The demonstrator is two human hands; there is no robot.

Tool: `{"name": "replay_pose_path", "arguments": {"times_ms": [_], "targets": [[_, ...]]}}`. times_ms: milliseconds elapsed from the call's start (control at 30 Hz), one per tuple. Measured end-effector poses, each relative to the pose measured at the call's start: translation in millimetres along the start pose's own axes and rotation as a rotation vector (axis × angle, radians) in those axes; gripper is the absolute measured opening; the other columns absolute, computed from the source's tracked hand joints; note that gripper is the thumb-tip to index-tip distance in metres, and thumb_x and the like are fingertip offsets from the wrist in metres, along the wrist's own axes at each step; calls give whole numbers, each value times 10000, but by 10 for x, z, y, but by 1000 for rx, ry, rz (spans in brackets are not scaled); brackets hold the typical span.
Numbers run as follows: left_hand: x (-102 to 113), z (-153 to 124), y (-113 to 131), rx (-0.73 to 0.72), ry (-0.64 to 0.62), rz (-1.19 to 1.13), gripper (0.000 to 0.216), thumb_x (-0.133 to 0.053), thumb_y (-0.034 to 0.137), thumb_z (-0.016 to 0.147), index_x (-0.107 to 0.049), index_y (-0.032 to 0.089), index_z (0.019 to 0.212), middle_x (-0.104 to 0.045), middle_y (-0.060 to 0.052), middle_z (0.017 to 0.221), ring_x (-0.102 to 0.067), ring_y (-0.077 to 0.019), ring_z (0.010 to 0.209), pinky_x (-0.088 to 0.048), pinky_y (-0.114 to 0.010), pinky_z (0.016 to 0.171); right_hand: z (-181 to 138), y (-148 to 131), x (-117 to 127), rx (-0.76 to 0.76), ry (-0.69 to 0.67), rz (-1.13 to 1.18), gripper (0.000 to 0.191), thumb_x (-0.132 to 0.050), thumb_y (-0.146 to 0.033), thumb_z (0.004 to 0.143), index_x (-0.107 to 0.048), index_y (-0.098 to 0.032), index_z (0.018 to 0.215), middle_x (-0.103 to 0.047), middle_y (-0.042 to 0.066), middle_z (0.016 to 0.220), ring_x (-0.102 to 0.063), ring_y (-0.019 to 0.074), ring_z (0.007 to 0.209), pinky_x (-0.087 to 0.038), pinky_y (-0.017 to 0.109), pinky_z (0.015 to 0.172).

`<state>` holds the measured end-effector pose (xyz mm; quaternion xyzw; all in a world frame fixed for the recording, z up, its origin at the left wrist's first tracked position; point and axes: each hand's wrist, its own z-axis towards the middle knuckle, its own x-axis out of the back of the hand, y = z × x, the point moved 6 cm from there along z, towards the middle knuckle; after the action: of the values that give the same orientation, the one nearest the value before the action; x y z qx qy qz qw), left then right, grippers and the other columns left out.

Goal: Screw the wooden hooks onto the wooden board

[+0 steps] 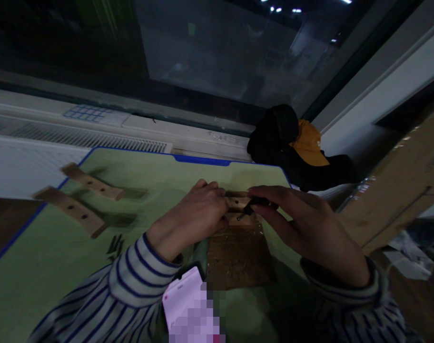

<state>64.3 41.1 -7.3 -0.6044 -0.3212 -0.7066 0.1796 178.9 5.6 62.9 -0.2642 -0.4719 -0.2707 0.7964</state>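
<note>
My left hand (195,212) is closed on the left end of a pale wooden piece (234,204) with a dark hole in it. Part of that piece is hidden under my fingers. It lies at the far edge of a brown wooden board (240,259). Between thumb and fingers, my right hand (310,221) pinches a small black tool (251,206) with a thin metal tip. The tip points down and left at the wood near a hole; whether it touches is unclear.
Two curved wooden pieces (92,183) (72,209) with holes lie at the left of the green tabletop (149,171). Several dark screws (115,244) lie nearby. A pinkish phone-like object (184,297) is at the front. Beyond are a radiator (77,133) and an orange cap (310,143).
</note>
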Motion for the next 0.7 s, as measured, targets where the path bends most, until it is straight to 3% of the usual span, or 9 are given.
{"name": "replay_pose_path", "arguments": {"times_ms": [700], "targets": [[-37, 11, -6, -6, -1, 10, 124, -551, 264, 809, -658, 202, 823, -655, -62, 920, -538, -233, 933, -329, -376, 780, -23, -44, 16, 26, 5, -46, 261, -528, -219, 879, -519, -181, 1137, -672, 37, 1038, -646, 127, 901, -532, 239, 773]]}}
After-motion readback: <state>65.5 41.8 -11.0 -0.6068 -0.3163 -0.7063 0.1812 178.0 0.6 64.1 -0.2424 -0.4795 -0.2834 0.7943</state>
